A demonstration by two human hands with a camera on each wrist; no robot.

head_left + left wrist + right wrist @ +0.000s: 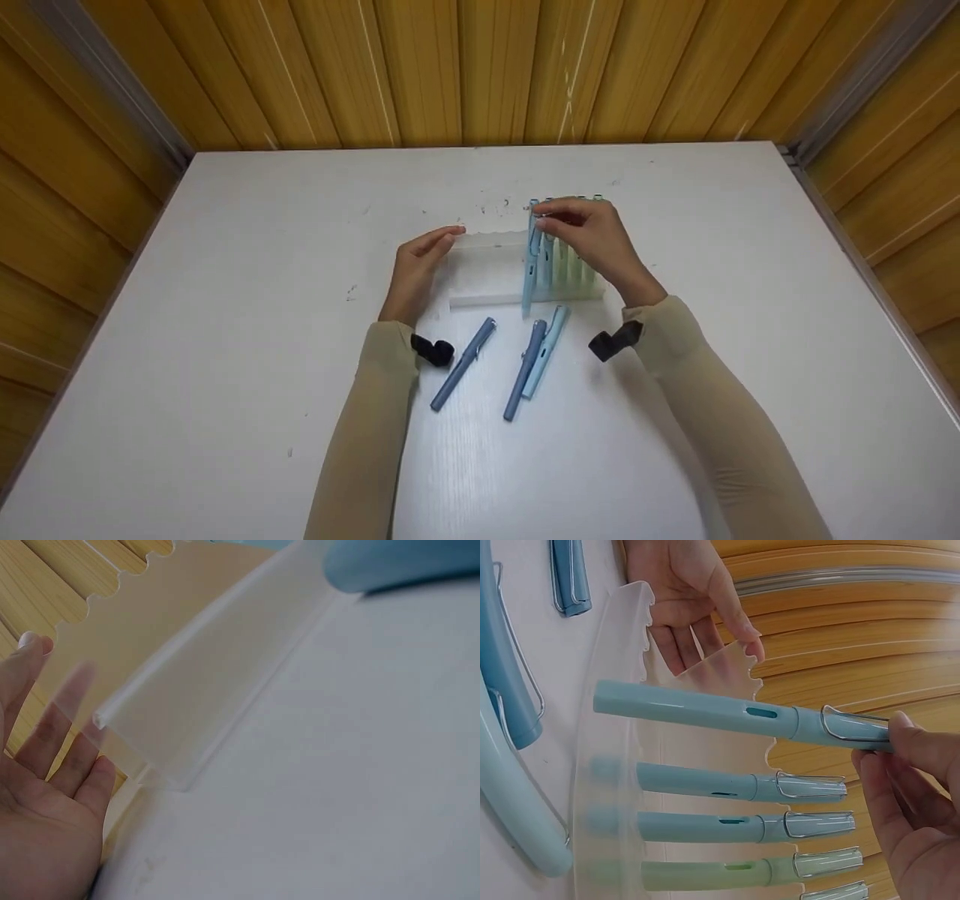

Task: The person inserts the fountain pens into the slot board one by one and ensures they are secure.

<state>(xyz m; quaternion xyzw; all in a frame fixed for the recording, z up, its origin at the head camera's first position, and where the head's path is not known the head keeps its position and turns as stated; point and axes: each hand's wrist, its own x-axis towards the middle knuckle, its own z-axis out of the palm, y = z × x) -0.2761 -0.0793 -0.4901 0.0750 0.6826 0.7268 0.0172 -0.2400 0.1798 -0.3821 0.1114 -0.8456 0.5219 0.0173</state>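
Note:
My right hand (pixel 589 229) pinches a light blue fountain pen (pixel 705 712) by its cap end, between thumb and fingers. That pen stands over a translucent, notched pen rack (pixel 487 298), beside the pens in its slots. At the rack's left end, my left hand (pixel 56 802) holds the notched panel's corner with thumb and index finger; other fingers show through the panel. Slotted in the rack's right part are a blue pen (pixel 705 781), another blue pen (pixel 705 827), and pale green pens, including one pale green pen (pixel 705 875).
On the white table (pixel 225 300), in front of the rack, lie a dark blue pen (pixel 461 367) on the left, a second dark blue pen (pixel 523 375), and a light blue pen (pixel 551 341) against it. A yellow slatted wall (pixel 420 75) rises behind.

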